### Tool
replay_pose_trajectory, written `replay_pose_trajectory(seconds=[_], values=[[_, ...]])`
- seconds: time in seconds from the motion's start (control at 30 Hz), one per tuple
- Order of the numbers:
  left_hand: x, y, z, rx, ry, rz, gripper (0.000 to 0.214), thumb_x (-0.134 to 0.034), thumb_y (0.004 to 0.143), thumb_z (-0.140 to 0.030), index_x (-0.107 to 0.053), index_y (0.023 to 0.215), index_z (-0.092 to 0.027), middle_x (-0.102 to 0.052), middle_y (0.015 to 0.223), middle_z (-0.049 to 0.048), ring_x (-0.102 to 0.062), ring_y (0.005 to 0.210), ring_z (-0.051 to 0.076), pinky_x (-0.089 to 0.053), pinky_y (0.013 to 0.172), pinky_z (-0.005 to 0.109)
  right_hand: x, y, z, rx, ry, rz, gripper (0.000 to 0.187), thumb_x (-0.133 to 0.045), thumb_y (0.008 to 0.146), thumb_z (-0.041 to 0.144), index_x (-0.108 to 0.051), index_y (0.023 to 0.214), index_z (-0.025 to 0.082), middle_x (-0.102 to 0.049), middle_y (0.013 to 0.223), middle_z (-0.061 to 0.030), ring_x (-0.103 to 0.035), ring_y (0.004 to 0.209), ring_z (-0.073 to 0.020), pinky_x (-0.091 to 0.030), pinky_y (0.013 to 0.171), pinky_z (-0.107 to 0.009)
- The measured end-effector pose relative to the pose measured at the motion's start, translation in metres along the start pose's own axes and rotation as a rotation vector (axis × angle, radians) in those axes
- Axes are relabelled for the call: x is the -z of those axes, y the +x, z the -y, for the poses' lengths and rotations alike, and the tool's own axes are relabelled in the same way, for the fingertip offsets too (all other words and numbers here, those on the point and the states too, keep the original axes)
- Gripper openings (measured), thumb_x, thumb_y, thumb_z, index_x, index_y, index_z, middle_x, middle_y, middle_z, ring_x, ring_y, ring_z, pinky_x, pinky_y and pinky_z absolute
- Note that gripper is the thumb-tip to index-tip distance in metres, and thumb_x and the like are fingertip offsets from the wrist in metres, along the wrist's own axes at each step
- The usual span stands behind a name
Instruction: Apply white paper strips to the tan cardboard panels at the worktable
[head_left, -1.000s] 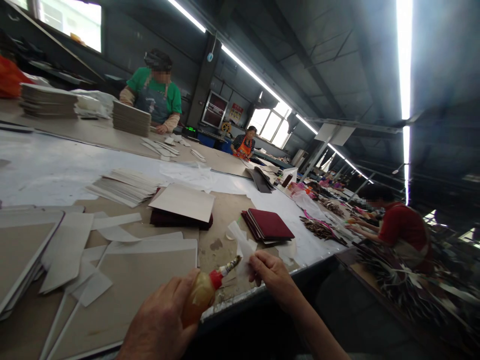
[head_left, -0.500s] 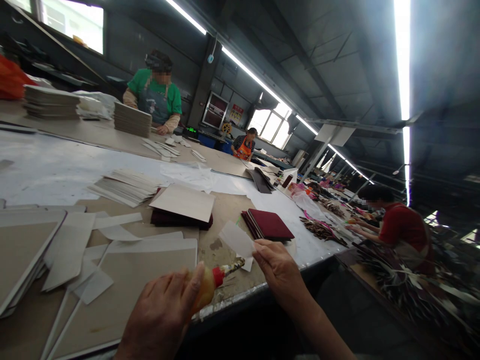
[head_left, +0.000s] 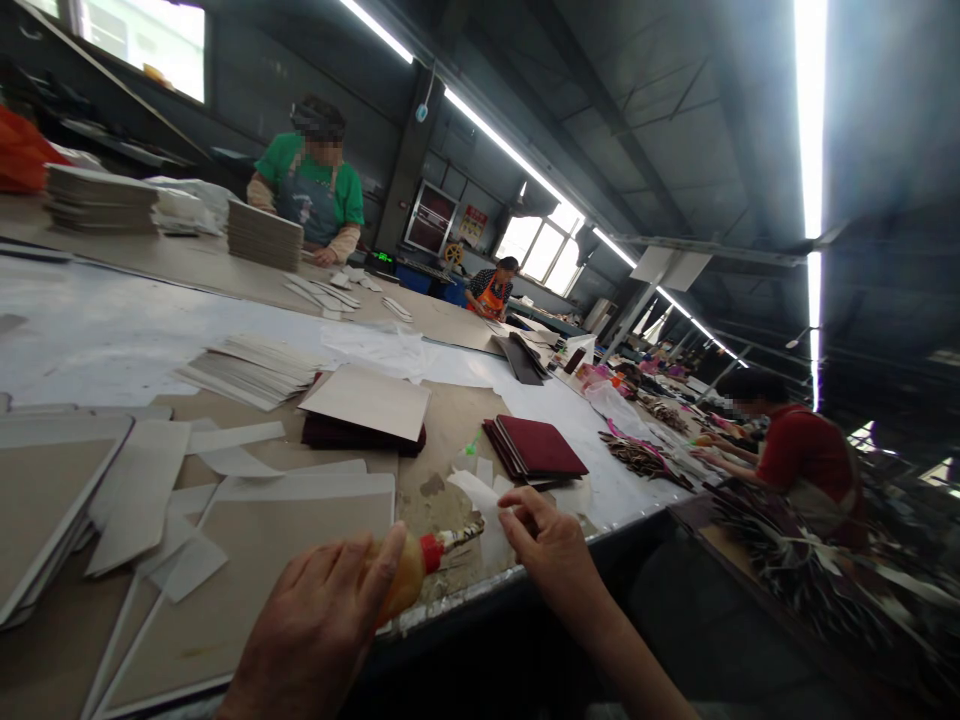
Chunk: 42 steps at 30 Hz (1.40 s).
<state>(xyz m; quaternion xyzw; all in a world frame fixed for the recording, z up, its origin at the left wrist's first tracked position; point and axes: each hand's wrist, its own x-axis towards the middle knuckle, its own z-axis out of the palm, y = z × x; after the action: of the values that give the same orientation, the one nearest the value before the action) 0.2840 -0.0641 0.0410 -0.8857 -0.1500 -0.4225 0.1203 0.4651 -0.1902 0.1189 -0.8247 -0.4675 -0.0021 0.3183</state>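
Note:
My left hand (head_left: 307, 610) is wrapped round a glue bottle (head_left: 405, 580) with yellowish contents and a red cap. Its smeared nozzle points right, towards my right hand (head_left: 551, 545). The thumb and fingers of that hand pinch the edge of a white paper piece (head_left: 472, 490), which looks bent. Other white pieces lie under and behind it on the stained brown sheet (head_left: 465, 400). Just beyond my right hand sits a stack of maroon folded covers (head_left: 544, 447). Further left, a pale board (head_left: 367, 402) rests on more maroon covers (head_left: 360, 440).
Grey-beige boards with white edges (head_left: 292, 540) and loose white strips (head_left: 142, 485) spread over the left side. Behind them is a fanned pile of pale cards (head_left: 251, 370). A co-worker in green (head_left: 319, 200) stands across the table; another in red (head_left: 806, 455) works at the right.
The white paper in my right hand has dropped lower and turned from a flat, broad view to a bent one. More white pieces and a small green item now show behind it.

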Motion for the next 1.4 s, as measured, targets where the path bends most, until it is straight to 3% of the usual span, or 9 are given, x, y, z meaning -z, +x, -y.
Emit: replay_pose_trajectory(seconds=[0.13, 0.27, 0.33, 0.47, 0.6, 0.83, 1.0, 1.2, 1.4], values=[[0.001, -0.001, 0.000, 0.003, 0.015, 0.029, 0.046, -0.035, 0.074, 0.002, -0.046, 0.117, -0.011, -0.061, 0.088, 0.0101, -0.056, 0.074, 0.022, -0.044, 0.068, 0.038, 0.002, 0.000, 0.006, -0.052, 0.135, 0.087, 0.020, -0.048, 0.081, 0.028, -0.064, 0.083, 0.016, -0.061, 0.070, -0.0014, -0.054, 0.052, -0.0102, -0.042, 0.051, -0.020], [0.004, 0.000, 0.000, -0.031, 0.030, 0.034, 0.044, -0.035, 0.076, 0.001, -0.046, 0.117, -0.010, -0.061, 0.089, 0.0108, -0.056, 0.075, 0.023, -0.043, 0.068, 0.038, 0.009, -0.002, 0.014, -0.105, 0.279, 0.255, 0.028, -0.046, 0.081, 0.025, -0.060, 0.102, 0.014, -0.060, 0.072, -0.0019, -0.055, 0.054, -0.0109, -0.044, 0.051, -0.021], [0.005, 0.000, 0.001, -0.055, 0.032, 0.026, 0.042, -0.034, 0.077, 0.001, -0.047, 0.116, -0.009, -0.061, 0.089, 0.0113, -0.056, 0.075, 0.023, -0.043, 0.069, 0.038, 0.010, -0.005, 0.016, -0.041, 0.220, 0.281, 0.032, -0.047, 0.078, 0.017, -0.059, 0.108, 0.015, -0.060, 0.075, -0.0020, -0.056, 0.061, -0.0120, -0.046, 0.057, -0.023], [0.005, 0.000, 0.002, -0.059, 0.030, 0.026, 0.042, -0.035, 0.078, 0.001, -0.047, 0.116, -0.010, -0.061, 0.088, 0.0106, -0.056, 0.076, 0.022, -0.043, 0.071, 0.038, 0.005, -0.008, 0.013, 0.221, -0.003, 0.203, 0.029, -0.052, 0.077, 0.010, -0.062, 0.102, 0.019, -0.059, 0.086, -0.0043, -0.055, 0.080, -0.0152, -0.045, 0.077, -0.027], [0.003, 0.002, 0.000, -0.067, 0.015, 0.022, 0.042, -0.035, 0.077, 0.001, -0.047, 0.116, -0.010, -0.061, 0.088, 0.0104, -0.056, 0.074, 0.022, -0.043, 0.069, 0.037, 0.000, -0.008, 0.010, 0.334, -0.183, 0.169, 0.021, -0.049, 0.083, 0.013, -0.064, 0.096, 0.021, -0.054, 0.085, -0.0045, -0.054, 0.080, -0.0151, -0.046, 0.074, -0.025], [0.001, 0.005, -0.001, -0.045, -0.004, -0.013, 0.041, -0.033, 0.077, 0.001, -0.049, 0.114, -0.010, -0.061, 0.085, 0.0099, -0.057, 0.071, 0.022, -0.044, 0.067, 0.037, -0.003, -0.008, 0.004, 0.544, -0.438, 0.195, 0.036, -0.038, 0.081, 0.002, -0.056, 0.111, 0.010, -0.058, 0.098, -0.0139, -0.057, 0.090, -0.0190, -0.049, 0.078, -0.027], [0.001, 0.004, -0.002, -0.018, -0.031, 0.005, 0.042, -0.034, 0.075, 0.002, -0.049, 0.112, -0.011, -0.062, 0.084, 0.0084, -0.057, 0.070, 0.021, -0.044, 0.066, 0.036, -0.008, -0.007, -0.002, 0.647, -0.557, 0.160, 0.039, -0.038, 0.077, -0.001, -0.054, 0.111, 0.009, -0.060, 0.098, -0.0143, -0.058, 0.089, -0.0205, -0.051, 0.074, -0.028], [0.000, 0.007, -0.006, 0.005, 0.005, -0.011, 0.041, -0.035, 0.075, 0.002, -0.049, 0.111, -0.011, -0.061, 0.079, 0.0070, -0.056, 0.067, 0.021, -0.044, 0.064, 0.035, -0.024, -0.004, -0.001, 0.616, -0.640, 0.026, 0.022, -0.041, 0.077, 0.001, -0.058, 0.086, 0.012, -0.058, 0.075, -0.0088, -0.057, 0.069, -0.0188, -0.048, 0.060, -0.026], [-0.006, 0.005, -0.009, 0.056, 0.011, 0.003, 0.044, -0.041, 0.073, 0.003, -0.049, 0.114, -0.010, -0.060, 0.080, 0.0087, -0.056, 0.066, 0.022, -0.047, 0.061, 0.037, -0.032, 0.006, -0.004, 0.482, -0.446, -0.109, 0.018, -0.038, 0.075, 0.005, -0.052, 0.077, 0.017, -0.053, 0.070, -0.0048, -0.054, 0.066, -0.0171, -0.045, 0.061, -0.026]])
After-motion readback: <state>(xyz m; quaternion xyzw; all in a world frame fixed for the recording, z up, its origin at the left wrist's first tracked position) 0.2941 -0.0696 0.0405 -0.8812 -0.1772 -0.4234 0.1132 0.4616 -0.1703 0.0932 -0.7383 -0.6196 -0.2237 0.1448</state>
